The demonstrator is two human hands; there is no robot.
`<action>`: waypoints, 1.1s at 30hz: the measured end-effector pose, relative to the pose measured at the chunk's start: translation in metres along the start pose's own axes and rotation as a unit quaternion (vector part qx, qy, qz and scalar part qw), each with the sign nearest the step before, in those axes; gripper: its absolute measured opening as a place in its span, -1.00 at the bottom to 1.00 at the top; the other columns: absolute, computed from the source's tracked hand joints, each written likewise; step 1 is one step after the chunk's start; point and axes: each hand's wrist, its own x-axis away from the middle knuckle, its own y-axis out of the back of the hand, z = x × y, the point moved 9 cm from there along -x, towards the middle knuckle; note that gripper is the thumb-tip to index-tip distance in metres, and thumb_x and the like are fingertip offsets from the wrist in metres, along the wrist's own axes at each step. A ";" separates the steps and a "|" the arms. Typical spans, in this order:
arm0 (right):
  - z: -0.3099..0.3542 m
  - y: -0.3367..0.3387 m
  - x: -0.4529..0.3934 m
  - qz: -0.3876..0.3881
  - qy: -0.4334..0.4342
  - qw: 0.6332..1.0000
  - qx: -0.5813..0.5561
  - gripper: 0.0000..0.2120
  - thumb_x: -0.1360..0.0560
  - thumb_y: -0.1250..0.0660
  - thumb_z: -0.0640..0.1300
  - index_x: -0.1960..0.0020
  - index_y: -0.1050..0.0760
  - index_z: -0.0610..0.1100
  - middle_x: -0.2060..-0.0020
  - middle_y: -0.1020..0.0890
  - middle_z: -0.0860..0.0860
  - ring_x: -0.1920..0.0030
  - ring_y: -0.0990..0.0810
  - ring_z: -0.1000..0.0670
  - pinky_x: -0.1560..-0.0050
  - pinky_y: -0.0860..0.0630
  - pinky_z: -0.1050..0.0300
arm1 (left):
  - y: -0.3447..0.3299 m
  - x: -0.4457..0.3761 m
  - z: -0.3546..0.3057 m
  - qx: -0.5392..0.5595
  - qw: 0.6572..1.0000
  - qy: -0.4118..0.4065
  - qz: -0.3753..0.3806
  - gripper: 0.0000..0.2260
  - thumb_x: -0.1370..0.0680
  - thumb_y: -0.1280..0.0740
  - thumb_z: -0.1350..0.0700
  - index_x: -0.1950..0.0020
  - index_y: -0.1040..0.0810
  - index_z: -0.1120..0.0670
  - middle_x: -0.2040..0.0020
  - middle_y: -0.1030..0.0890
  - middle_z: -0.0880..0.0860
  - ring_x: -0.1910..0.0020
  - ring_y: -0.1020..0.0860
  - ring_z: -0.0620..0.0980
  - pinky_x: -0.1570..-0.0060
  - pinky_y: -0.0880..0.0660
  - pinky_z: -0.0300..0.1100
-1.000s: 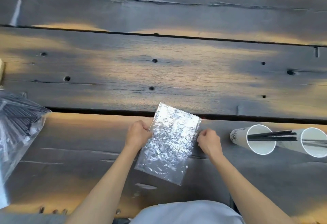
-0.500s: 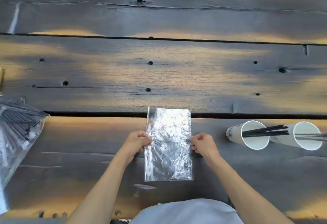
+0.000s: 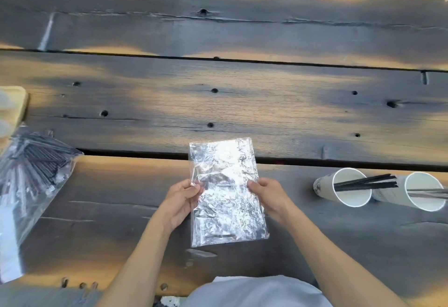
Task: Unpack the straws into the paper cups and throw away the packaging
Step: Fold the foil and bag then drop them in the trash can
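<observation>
- Empty clear wrapper (image 3: 226, 192) held flat above table (image 3: 266, 103); left hand (image 3: 180, 200) and right hand (image 3: 268, 194) pinch its side edges.
- Paper cups (image 3: 349, 189) stand right, straws (image 3: 366, 182) inside.
- Advice: crumple small before binning.

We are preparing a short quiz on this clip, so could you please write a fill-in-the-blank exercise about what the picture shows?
1. Both hands, the left hand and the right hand, pinch the edges of an empty clear plastic ____.
2. The number of paper cups at the right is ____.
3. The straws in the cups are ____ in colour.
4. The large bag of straws lies at the ____ edge of the wooden table.

Missing words: bag; two; black; left
</observation>
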 end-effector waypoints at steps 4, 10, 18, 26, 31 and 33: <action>0.034 0.005 0.021 -0.048 0.100 0.994 -0.027 -0.83 -0.47 -0.44 -0.12 0.24 -0.51 -0.13 0.32 -0.47 -0.12 0.26 -0.40 -0.04 0.17 -0.38 0.07 | 0.000 0.019 -0.016 -0.084 0.994 -0.054 -0.034 -0.91 -0.55 -0.38 0.27 0.16 -0.57 0.19 0.30 -0.62 0.08 0.35 -0.49 -0.06 0.39 -0.40 -0.29; 0.073 0.011 0.067 -0.026 0.201 0.979 -0.016 -0.79 -0.57 -0.36 -0.16 0.22 -0.49 -0.18 0.46 -0.39 0.07 0.46 -0.29 0.15 0.46 -0.28 0.36 | -0.008 0.060 -0.046 -0.094 0.981 -0.155 -0.073 -0.92 -0.54 -0.41 0.20 0.15 -0.64 0.16 0.35 -0.61 0.00 0.31 -0.49 -0.06 0.23 -0.42 -0.19; 0.099 0.039 0.119 -0.004 0.257 0.962 -0.091 -0.86 -0.48 -0.40 -0.39 0.15 -0.62 -0.17 0.32 -0.62 -0.04 0.30 -0.54 0.07 0.15 -0.48 0.23 | -0.040 0.114 -0.048 -0.037 0.976 -0.214 -0.033 -0.88 -0.54 -0.38 0.28 0.01 -0.59 0.34 0.38 -0.57 0.06 0.42 -0.45 -0.08 0.38 -0.36 -0.26; 0.106 0.053 0.141 0.077 0.242 0.956 -0.150 -0.78 -0.49 -0.26 -0.42 0.21 -0.63 -0.23 0.29 -0.65 -0.11 0.23 -0.59 -0.05 0.06 -0.52 0.11 | -0.064 0.154 -0.031 0.113 0.964 -0.240 -0.012 -0.87 -0.50 -0.31 0.41 -0.01 -0.59 0.32 0.25 -0.62 0.13 0.33 -0.58 -0.03 0.37 -0.52 -0.29; 0.116 0.050 0.159 0.133 0.304 0.939 -0.088 -0.79 -0.53 -0.23 -0.24 0.26 -0.49 -0.25 0.34 -0.51 -0.07 0.27 -0.48 0.04 0.16 -0.42 0.20 | -0.064 0.189 -0.017 0.105 0.947 -0.298 -0.055 -0.82 -0.58 -0.21 0.37 0.04 -0.61 0.32 0.20 -0.66 0.14 0.21 -0.59 0.00 0.18 -0.57 -0.23; 0.109 0.045 0.161 0.132 0.307 0.942 -0.025 -0.87 -0.45 -0.37 -0.19 0.22 -0.44 -0.14 0.36 -0.43 -0.05 0.33 -0.39 0.05 0.28 -0.36 0.22 | -0.060 0.204 -0.006 0.049 0.941 -0.320 -0.096 -0.91 -0.54 -0.33 0.33 0.06 -0.63 0.21 0.18 -0.64 0.10 0.18 -0.57 0.01 0.13 -0.54 -0.15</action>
